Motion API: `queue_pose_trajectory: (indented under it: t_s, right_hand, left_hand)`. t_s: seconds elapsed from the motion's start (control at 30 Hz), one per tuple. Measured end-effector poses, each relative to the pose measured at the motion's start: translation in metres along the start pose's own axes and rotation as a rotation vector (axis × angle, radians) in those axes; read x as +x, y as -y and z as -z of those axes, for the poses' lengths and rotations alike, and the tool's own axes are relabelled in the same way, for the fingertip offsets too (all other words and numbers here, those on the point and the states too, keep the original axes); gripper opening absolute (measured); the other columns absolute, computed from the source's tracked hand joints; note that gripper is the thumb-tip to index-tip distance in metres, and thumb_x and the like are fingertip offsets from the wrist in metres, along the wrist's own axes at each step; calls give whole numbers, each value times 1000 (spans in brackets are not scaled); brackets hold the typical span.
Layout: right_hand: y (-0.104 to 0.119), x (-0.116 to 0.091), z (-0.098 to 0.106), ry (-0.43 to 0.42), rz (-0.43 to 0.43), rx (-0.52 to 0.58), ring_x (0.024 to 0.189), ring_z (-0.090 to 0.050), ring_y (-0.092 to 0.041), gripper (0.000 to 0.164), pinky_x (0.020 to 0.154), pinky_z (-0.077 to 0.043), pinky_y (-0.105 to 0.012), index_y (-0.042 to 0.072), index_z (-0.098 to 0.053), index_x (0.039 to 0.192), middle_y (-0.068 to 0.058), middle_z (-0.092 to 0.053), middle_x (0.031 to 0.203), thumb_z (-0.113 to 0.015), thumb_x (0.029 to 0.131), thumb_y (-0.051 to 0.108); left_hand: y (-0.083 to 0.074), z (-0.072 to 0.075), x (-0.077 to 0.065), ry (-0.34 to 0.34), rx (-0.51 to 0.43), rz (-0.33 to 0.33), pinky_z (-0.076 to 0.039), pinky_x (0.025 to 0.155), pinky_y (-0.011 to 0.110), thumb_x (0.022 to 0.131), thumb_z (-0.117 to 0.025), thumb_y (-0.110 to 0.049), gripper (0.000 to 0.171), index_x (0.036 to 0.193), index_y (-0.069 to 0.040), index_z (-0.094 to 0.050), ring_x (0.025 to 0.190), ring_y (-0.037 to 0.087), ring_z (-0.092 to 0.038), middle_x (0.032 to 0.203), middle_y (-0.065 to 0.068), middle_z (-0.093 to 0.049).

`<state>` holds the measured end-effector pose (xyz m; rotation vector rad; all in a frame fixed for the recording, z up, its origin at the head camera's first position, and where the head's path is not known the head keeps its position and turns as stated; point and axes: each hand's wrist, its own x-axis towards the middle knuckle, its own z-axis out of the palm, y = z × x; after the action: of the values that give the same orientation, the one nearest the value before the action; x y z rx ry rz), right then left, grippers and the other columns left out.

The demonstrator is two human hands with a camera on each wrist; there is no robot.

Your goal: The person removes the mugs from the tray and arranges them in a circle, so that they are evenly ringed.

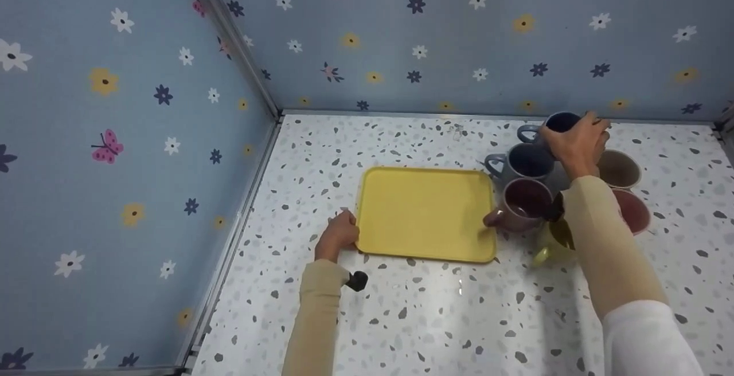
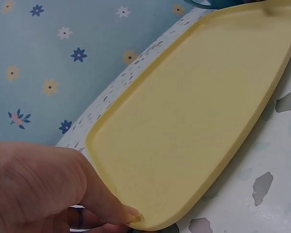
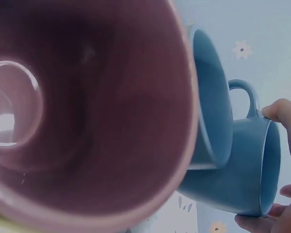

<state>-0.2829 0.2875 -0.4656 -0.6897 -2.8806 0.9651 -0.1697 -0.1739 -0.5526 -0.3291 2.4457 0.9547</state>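
Observation:
A shallow yellow tray (image 1: pixel 424 214) lies on the speckled table. My left hand (image 1: pixel 338 232) pinches its left edge near the front corner; in the left wrist view the thumb (image 2: pixel 128 213) is over the rim. At the back right, my right hand (image 1: pixel 578 142) grips a blue mug (image 3: pixel 237 162) by its rim, the handle pointing left. Just in front of it stands a second blue mug (image 1: pixel 530 161), then a mauve mug (image 1: pixel 519 215) beside the tray's right edge. That mauve mug fills much of the right wrist view.
A yellow mug (image 1: pixel 553 247) is partly under my right forearm. Right of the arm stand a beige-grey mug (image 1: pixel 619 168) and a pink mug (image 1: pixel 632 212). Flowered panels (image 1: pixel 430 38) border the table (image 1: pixel 413 318) at the back and left.

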Motion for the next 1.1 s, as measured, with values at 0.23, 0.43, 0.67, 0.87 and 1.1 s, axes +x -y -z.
queue_pose_trajectory:
  t_s: [0.23, 0.43, 0.67, 0.87, 1.1]
  right_hand:
    - [-10, 1, -2, 13, 39, -46, 137, -17, -52, 114, 109, -21, -62, 0, -2, 151, -35, -7, 150, -58, 76, 66]
    - [-19, 2, -6, 8, 52, -99, 133, -22, -56, 116, 108, -14, -65, 0, 1, 150, -38, -15, 147, -60, 76, 66]
    - [-23, 4, -7, 35, 61, -127, 132, -22, -58, 122, 106, -8, -69, 1, 7, 150, -40, -15, 146, -57, 74, 72]
    - [-24, 4, -5, 66, 38, -154, 131, -22, -58, 119, 105, -7, -70, -1, 5, 149, -41, -15, 145, -58, 76, 68]
    - [-20, 4, -4, 111, 11, -185, 132, -18, -59, 119, 102, -4, -73, -5, 5, 148, -43, -11, 144, -54, 77, 70]
  left_hand:
    - [2, -1, 3, -1, 10, 8, -37, 72, 31, 82, -49, -5, 10, 91, -10, -47, 89, 26, -49, 86, 6, -49]
    - [-1, 2, 0, 5, -23, -14, -38, 64, 27, 81, -46, -2, 9, 84, -10, -43, 78, 23, -48, 82, 6, -47]
    - [-1, 2, 0, 10, -39, 0, -38, 60, 26, 81, -46, -1, 9, 85, -9, -44, 72, 21, -49, 81, 6, -48]
    - [-2, 0, 0, 7, -38, 1, -42, 62, 27, 81, -48, -2, 9, 88, -8, -47, 77, 23, -51, 83, 7, -51]
    - [-2, 0, -1, 0, -19, 6, -40, 68, 29, 81, -48, -3, 9, 88, -8, -47, 83, 26, -50, 85, 7, -50]
